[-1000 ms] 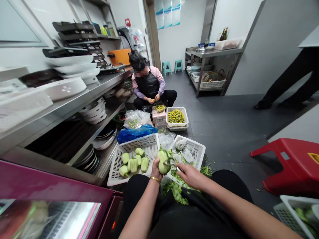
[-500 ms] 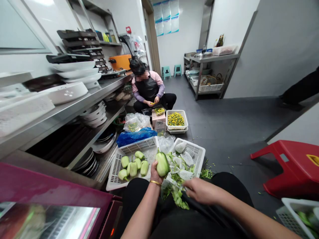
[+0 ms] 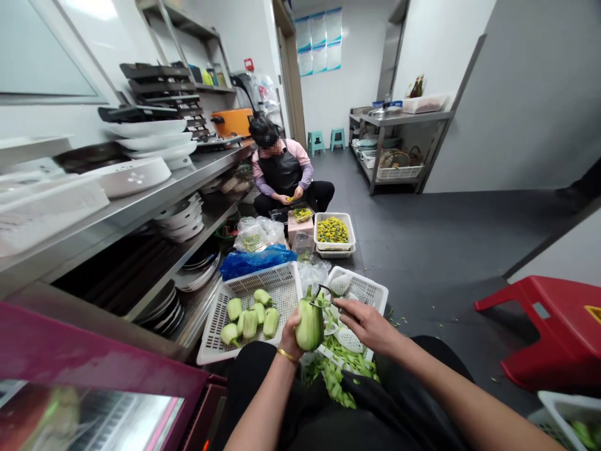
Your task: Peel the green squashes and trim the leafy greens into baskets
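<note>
Pale-green veg (image 3: 310, 327) is gripped in the L hand (image 3: 291, 335), fingers closed round its side, stem end up; it's held above the lap, btw. two white baskets. A peeler (image 3: 323, 287) is gripped in the R hand (image 3: 369, 326), w/ its dark, curved head held at the upper part of the veg, near the stem (whether the blade is pressed into the skin can't be made out). A gold-coloured bracelet (image 3: 286, 355) is worn on the L wrist.

In the L basket (image 3: 253, 274), several pale-green pcs (image 3: 250, 322) are grouped. In the R basket (image 3: 383, 295), white foam nets (image 3: 350, 340) are seen w/ green peelings, & more peelings (image 3: 337, 383) are heaped nearer the lap. A blue plastic bag (image 3: 258, 262) is bunched just behind the L basket.

Farther off, smth. yellow is held in both hands by a seated co-worker (image 3: 284, 174), w/ a small basket (image 3: 353, 227) of yellow-and-green pcs placed nearby. A red stool (image 3: 558, 319) is stood on the floor, far R.
</note>
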Demonstrator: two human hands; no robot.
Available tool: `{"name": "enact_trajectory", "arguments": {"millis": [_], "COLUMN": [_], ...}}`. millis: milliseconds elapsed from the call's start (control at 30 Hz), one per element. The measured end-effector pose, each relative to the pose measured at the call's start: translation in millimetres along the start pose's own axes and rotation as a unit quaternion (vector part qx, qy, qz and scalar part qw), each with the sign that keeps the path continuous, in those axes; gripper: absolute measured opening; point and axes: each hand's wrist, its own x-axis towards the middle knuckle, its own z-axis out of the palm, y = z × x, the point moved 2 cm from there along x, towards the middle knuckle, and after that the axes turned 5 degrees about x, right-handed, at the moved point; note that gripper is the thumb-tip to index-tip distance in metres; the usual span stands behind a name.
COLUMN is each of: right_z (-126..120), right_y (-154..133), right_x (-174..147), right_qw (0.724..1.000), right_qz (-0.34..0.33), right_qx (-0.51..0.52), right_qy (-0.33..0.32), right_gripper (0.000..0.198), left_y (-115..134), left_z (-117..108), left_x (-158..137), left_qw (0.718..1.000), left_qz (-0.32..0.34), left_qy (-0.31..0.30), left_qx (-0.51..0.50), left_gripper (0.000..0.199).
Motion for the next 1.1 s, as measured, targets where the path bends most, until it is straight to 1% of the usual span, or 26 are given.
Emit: {"name": "enact_trajectory", "arguments": {"millis": [67, 133, 200, 267, 300, 333, 367, 433, 467, 500, 533, 567, 600, 667, 733, 767, 800, 833, 867, 933, 967, 1000, 1033, 1100], "right_z": [6, 12, 18, 22, 24, 25, 25, 22, 17, 11, 4, -3, -10, -17, -15, -11, -6, 0, 6, 13, 13, 10, 7, 1], "right_y": [-1, -7, -15, -23, -25, -25, -25, -20, -17, -14, -13, -14, -17, -27, -37, -40, -40, -38, -33, -19, -11, -4, 2, 8], "right_x": [-1, 0, 2, 0, -4, -10, -18, -37, -45, -50, -51, -47, -40, -17, 3, 8, 7, 2, -8, -35, -49, -61, -69, -75], "right_qw": [0.999, 0.995, 0.991, 0.989, 0.989, 0.990, 0.991, 0.988, 0.984, 0.980, 0.979, 0.981, 0.984, 0.991, 0.995, 0.996, 0.996, 0.997, 0.994, 0.978, 0.968, 0.961, 0.959, 0.961], "right_qz": [0.034, 0.066, 0.083, 0.084, 0.082, 0.082, 0.086, 0.104, 0.118, 0.131, 0.140, 0.144, 0.142, 0.119, 0.086, 0.072, 0.066, 0.070, 0.087, 0.139, 0.165, 0.185, 0.198, 0.200], "right_qx": [0.029, 0.068, 0.100, 0.113, 0.111, 0.106, 0.101, 0.088, 0.080, 0.071, 0.061, 0.052, 0.045, 0.046, 0.055, 0.056, 0.051, 0.041, 0.028, 0.002, -0.004, -0.005, -0.004, 0.003], "right_qy": [0.015, 0.024, 0.038, 0.056, 0.055, 0.041, 0.010, -0.077, -0.111, -0.130, -0.133, -0.119, -0.096, -0.044, -0.001, 0.011, 0.008, -0.015, -0.055, -0.155, -0.189, -0.205, -0.203, -0.191], "right_gripper": [0.046, 0.047, 0.046, 0.045, 0.044, 0.042, 0.039, 0.032, 0.028, 0.026, 0.027, 0.029, 0.033, 0.042, 0.046, 0.046, 0.044, 0.041, 0.036, 0.029, 0.028, 0.028, 0.030, 0.031], "left_y": [6, 11, 15, 17, 19, 20, 22, 26, 27, 29, 30, 31, 32, 31, 29, 28, 27, 27, 28, 29, 31, 32, 32, 33], "left_z": [2, 1, -2, -5, -7, -8, -10, -11, -11, -11, -10, -8, -6, 0, 3, 4, 3, 1, -2, -9, -11, -13, -13, -11], "left_x": [0, 3, 6, 8, 9, 9, 8, 7, 7, 7, 7, 7, 7, 7, 5, 4, 3, 1, 0, -1, -1, -1, 0, 1], "left_qw": [0.995, 0.983, 0.972, 0.966, 0.964, 0.964, 0.965, 0.968, 0.971, 0.974, 0.976, 0.978, 0.979, 0.980, 0.979, 0.978, 0.976, 0.975, 0.975, 0.975, 0.975, 0.977, 0.979, 0.982], "left_qz": [0.089, 0.158, 0.193, 0.207, 0.210, 0.210, 0.208, 0.199, 0.194, 0.190, 0.188, 0.186, 0.184, 0.178, 0.178, 0.183, 0.190, 0.196, 0.198, 0.193, 0.184, 0.172, 0.159, 0.136], "left_qy": [0.027, 0.057, 0.077, 0.094, 0.101, 0.108, 0.113, 0.114, 0.108, 0.097, 0.086, 0.075, 0.067, 0.059, 0.051, 0.050, 0.053, 0.062, 0.076, 0.109, 0.121, 0.127, 0.129, 0.125], "left_qx": [0.032, 0.077, 0.113, 0.125, 0.125, 0.122, 0.116, 0.098, 0.089, 0.080, 0.071, 0.065, 0.061, 0.066, 0.085, 0.091, 0.090, 0.082, 0.068, 0.032, 0.013, -0.005, -0.022, -0.050], "left_gripper": [0.046, 0.048, 0.051, 0.053, 0.054, 0.054, 0.054, 0.052, 0.051, 0.050, 0.049, 0.049, 0.050, 0.052, 0.053, 0.052, 0.050, 0.048, 0.047, 0.048, 0.051, 0.055, 0.058, 0.062]}}
